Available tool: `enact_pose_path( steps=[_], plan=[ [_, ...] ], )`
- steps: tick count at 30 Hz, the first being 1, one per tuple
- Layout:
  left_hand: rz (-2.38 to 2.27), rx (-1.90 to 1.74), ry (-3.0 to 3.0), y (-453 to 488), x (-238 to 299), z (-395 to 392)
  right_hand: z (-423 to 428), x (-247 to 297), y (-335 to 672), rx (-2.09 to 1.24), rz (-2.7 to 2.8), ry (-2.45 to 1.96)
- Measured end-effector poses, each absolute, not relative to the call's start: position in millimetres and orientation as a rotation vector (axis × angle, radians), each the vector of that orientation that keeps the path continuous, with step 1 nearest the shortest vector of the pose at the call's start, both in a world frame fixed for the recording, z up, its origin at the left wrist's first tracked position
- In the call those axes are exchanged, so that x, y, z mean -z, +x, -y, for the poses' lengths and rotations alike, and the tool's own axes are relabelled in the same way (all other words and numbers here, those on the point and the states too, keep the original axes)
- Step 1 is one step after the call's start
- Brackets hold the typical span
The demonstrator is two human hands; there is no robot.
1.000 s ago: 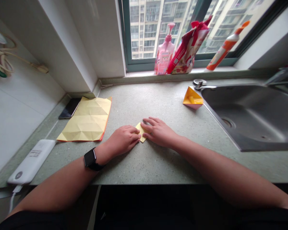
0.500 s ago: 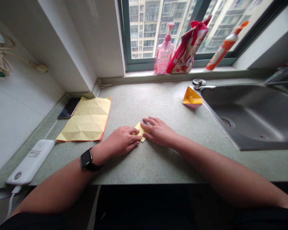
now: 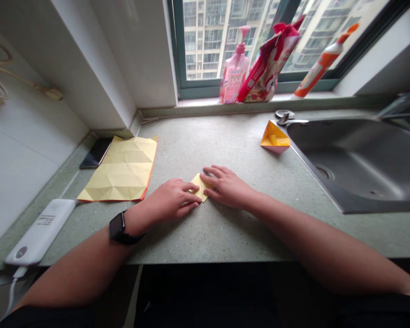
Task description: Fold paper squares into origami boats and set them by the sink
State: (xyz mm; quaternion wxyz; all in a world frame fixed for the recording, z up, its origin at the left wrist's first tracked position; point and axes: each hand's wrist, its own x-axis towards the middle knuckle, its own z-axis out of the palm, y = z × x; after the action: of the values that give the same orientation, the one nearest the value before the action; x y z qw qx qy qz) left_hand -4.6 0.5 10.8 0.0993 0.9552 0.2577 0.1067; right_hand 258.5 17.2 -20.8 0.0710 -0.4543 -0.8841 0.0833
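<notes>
A small folded piece of yellow paper [image 3: 200,186] lies flat on the speckled counter [image 3: 205,237], partly covered by my fingers. From the left, my left hand [image 3: 174,198] rests with its fingertips on the paper's edge, fingers outstretched and a little apart. My right hand [image 3: 227,187] presses down on the paper's right side, its fingers spread. Neither hand lifts the paper. Creased yellow sheets [image 3: 119,171] with orange edges lie to the left. An orange and yellow folded paper shape [image 3: 275,137] stands near the sink.
A metal sink [image 3: 341,207] is set in at the right. At far left lie a phone [image 3: 94,153] and a white power bank [image 3: 43,232] with a cable. A pink pump bottle [image 3: 233,77], a red bag [image 3: 268,68] and an orange-and-white bottle [image 3: 317,70] stand on the windowsill.
My left hand has shifted very slightly left on the paper. My right hand and the folded paper stay almost where they were. The view has moved a little.
</notes>
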Motion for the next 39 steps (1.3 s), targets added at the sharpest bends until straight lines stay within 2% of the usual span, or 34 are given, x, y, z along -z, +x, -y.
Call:
enact_pose_path(
  steps=[27, 39],
  plan=[
    [-1.257, -0.157, 2.767, 14.6, 6.9, -13.1, -17.9, 27.1, 259.4, -0.207, 2.646, -1.376],
    [-1.235, -0.02, 2.642, 9.4, 5.6, -18.5, -19.4, 23.7, 261.8, -0.223, 2.67, -1.423]
  ],
)
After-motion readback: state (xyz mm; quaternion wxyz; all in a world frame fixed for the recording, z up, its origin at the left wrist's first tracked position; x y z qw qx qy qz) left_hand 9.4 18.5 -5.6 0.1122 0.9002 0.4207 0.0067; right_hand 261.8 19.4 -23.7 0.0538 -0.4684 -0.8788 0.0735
